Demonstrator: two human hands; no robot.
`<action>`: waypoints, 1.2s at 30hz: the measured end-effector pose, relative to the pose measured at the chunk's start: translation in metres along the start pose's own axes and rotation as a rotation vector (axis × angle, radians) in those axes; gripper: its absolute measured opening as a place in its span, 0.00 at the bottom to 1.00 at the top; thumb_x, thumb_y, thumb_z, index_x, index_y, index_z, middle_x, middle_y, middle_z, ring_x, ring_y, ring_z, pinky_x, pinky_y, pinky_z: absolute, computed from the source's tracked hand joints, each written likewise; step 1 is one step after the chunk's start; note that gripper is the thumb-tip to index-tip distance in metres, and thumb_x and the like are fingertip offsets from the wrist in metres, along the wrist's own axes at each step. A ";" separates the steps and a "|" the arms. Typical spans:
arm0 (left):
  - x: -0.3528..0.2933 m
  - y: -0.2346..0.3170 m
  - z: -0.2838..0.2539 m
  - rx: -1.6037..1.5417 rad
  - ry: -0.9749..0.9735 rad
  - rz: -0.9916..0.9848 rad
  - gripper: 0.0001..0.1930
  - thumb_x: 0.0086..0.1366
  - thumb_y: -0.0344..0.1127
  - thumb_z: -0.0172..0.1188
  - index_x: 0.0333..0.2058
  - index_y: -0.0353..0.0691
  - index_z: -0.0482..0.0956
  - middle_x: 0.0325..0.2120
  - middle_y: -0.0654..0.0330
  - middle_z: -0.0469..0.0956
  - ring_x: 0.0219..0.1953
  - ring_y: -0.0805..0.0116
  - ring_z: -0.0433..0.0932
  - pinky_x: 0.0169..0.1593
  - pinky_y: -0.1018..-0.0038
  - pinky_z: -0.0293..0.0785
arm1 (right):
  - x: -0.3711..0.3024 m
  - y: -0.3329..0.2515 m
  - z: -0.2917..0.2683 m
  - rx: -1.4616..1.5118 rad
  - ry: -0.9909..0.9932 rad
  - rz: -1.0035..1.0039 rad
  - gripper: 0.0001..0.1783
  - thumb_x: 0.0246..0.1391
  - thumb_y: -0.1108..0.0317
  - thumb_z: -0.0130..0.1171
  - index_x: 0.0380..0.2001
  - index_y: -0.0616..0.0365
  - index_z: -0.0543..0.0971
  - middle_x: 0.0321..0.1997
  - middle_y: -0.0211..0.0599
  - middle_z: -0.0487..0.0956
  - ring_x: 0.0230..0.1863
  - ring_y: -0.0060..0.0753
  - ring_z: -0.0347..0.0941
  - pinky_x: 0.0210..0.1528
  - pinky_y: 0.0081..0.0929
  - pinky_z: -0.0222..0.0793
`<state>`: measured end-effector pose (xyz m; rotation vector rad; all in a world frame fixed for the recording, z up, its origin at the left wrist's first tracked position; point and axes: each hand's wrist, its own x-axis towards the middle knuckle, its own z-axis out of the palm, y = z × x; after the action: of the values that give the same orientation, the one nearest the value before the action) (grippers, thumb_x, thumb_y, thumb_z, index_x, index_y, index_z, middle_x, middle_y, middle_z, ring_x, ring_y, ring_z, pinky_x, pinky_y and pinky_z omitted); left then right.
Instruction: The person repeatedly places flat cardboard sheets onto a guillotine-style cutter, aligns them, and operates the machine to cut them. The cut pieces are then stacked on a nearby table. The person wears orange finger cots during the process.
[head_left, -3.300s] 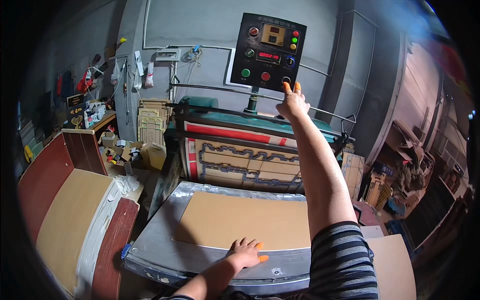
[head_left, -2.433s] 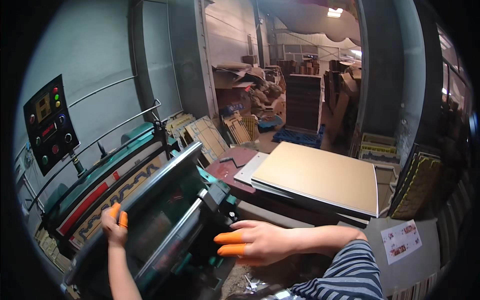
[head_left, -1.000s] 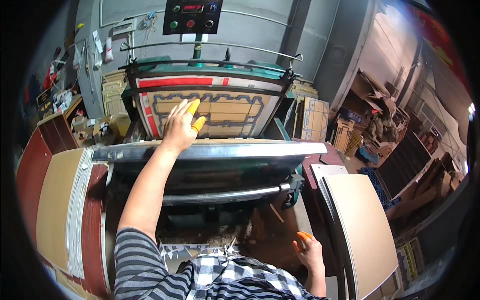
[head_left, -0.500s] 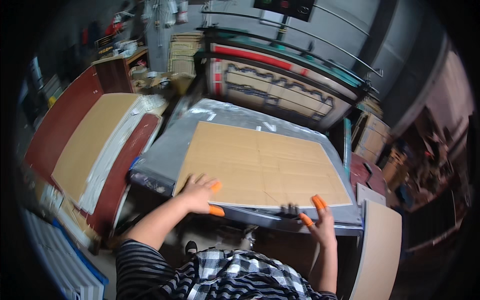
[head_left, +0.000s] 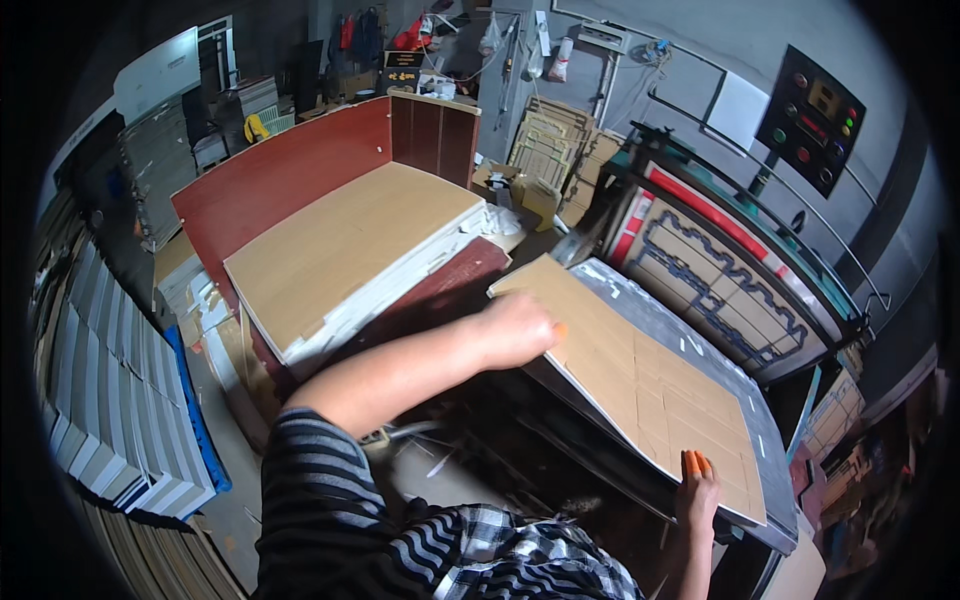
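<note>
A brown cardboard sheet [head_left: 650, 390] with faint crease lines lies over the grey metal bed [head_left: 690, 325] of a press, its left end raised and sticking out past the bed. My left hand [head_left: 518, 330] is closed on the sheet's near left edge, arm stretched out, an orange finger cover showing on it. At the near right edge, my right hand [head_left: 700, 488] grips the same sheet, its orange-covered fingers on the upper face and the thumb hidden.
Left of the bed, a stack of brown-topped, white-edged sheets [head_left: 350, 250] sits inside a red-brown panelled stand [head_left: 290, 180]. Piled grey-white boards [head_left: 130, 390] stand farther left. Behind the bed rises the press's upright cutting die [head_left: 715, 285], with a control panel [head_left: 812, 120] above it.
My view has swung left. My left hand has gone from open on the sheet to closed on its edge, and that end has come up. My right hand has taken the near edge.
</note>
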<state>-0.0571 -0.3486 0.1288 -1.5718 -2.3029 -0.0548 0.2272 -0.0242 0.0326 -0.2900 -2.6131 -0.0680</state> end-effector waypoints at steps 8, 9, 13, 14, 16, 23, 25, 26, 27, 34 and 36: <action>-0.140 -0.136 -0.182 -0.145 0.193 -0.595 0.13 0.60 0.28 0.53 0.42 0.46 0.82 0.38 0.52 0.81 0.42 0.53 0.79 0.45 0.64 0.75 | 0.166 -0.188 0.003 0.321 0.134 -0.143 0.35 0.37 0.81 0.59 0.55 0.50 0.74 0.54 0.44 0.76 0.53 0.48 0.74 0.53 0.37 0.72; -0.184 -0.143 -0.196 0.160 0.228 -0.475 0.18 0.57 0.24 0.52 0.45 0.46 0.81 0.43 0.54 0.80 0.46 0.54 0.78 0.51 0.65 0.74 | 0.190 -0.219 0.006 0.383 0.163 -0.235 0.36 0.37 0.81 0.60 0.56 0.50 0.74 0.54 0.44 0.76 0.53 0.48 0.73 0.55 0.37 0.71; -0.324 -0.132 -0.200 0.649 0.329 -0.600 0.21 0.55 0.20 0.49 0.48 0.41 0.78 0.49 0.52 0.77 0.53 0.54 0.74 0.56 0.63 0.70 | 0.266 -0.345 0.027 0.497 0.193 -0.516 0.34 0.38 0.77 0.61 0.55 0.50 0.74 0.52 0.46 0.76 0.53 0.50 0.72 0.59 0.39 0.66; -0.356 -0.131 -0.181 0.714 0.357 -0.648 0.21 0.55 0.21 0.49 0.48 0.40 0.78 0.50 0.51 0.77 0.54 0.54 0.73 0.57 0.63 0.69 | 0.280 -0.376 0.030 0.539 0.233 -0.618 0.32 0.40 0.76 0.61 0.54 0.50 0.74 0.52 0.46 0.76 0.54 0.49 0.71 0.60 0.41 0.65; -0.393 -0.131 -0.132 0.573 0.232 -1.038 0.22 0.55 0.23 0.52 0.50 0.36 0.75 0.51 0.52 0.76 0.55 0.50 0.73 0.59 0.60 0.67 | 0.317 -0.416 0.077 0.448 0.362 -0.748 0.25 0.48 0.70 0.57 0.53 0.50 0.75 0.52 0.43 0.77 0.55 0.46 0.71 0.60 0.44 0.63; -0.410 -0.160 0.104 0.373 0.060 -1.286 0.20 0.65 0.32 0.46 0.56 0.41 0.71 0.57 0.55 0.71 0.62 0.50 0.65 0.64 0.56 0.58 | 0.288 -0.513 0.223 0.286 -0.072 -0.478 0.22 0.57 0.58 0.53 0.55 0.49 0.73 0.58 0.43 0.72 0.60 0.46 0.66 0.62 0.46 0.58; -0.406 -0.163 0.149 0.348 0.002 -1.320 0.19 0.66 0.33 0.45 0.55 0.41 0.72 0.56 0.56 0.72 0.61 0.50 0.65 0.63 0.56 0.58 | 0.233 -0.518 0.239 0.452 -0.042 -0.649 0.21 0.52 0.62 0.56 0.50 0.53 0.76 0.54 0.45 0.74 0.55 0.48 0.70 0.56 0.44 0.64; -0.390 -0.169 0.162 0.345 -0.028 -1.275 0.19 0.66 0.34 0.45 0.54 0.41 0.72 0.55 0.56 0.73 0.61 0.50 0.66 0.63 0.56 0.58 | 0.215 -0.506 0.246 0.475 -0.032 -0.703 0.19 0.51 0.62 0.58 0.47 0.54 0.77 0.49 0.45 0.77 0.51 0.49 0.72 0.53 0.43 0.66; -0.384 -0.178 0.175 0.340 0.048 -1.271 0.17 0.67 0.35 0.44 0.52 0.40 0.74 0.55 0.56 0.73 0.60 0.50 0.67 0.63 0.56 0.59 | 0.190 -0.491 0.241 0.479 -0.064 -0.752 0.18 0.51 0.62 0.58 0.45 0.54 0.78 0.48 0.44 0.77 0.50 0.48 0.73 0.53 0.43 0.66; -0.393 -0.197 0.170 0.232 0.134 -1.246 0.16 0.70 0.38 0.44 0.46 0.37 0.78 0.49 0.53 0.77 0.56 0.55 0.71 0.57 0.60 0.66 | 0.092 -0.354 0.146 0.664 -0.468 -0.826 0.19 0.55 0.60 0.57 0.48 0.55 0.77 0.52 0.43 0.77 0.49 0.45 0.74 0.53 0.38 0.68; -0.383 -0.208 0.134 0.054 -0.005 -1.138 0.15 0.68 0.36 0.47 0.44 0.35 0.80 0.45 0.51 0.80 0.50 0.53 0.76 0.50 0.62 0.72 | 0.071 -0.309 0.117 0.678 -0.499 -0.711 0.20 0.54 0.59 0.57 0.49 0.55 0.77 0.51 0.43 0.77 0.49 0.45 0.74 0.53 0.39 0.69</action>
<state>-0.1578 -0.7404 -0.0804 -0.0713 -2.8288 -0.2548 0.0432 -0.3004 -0.0324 0.9644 -2.8752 0.7105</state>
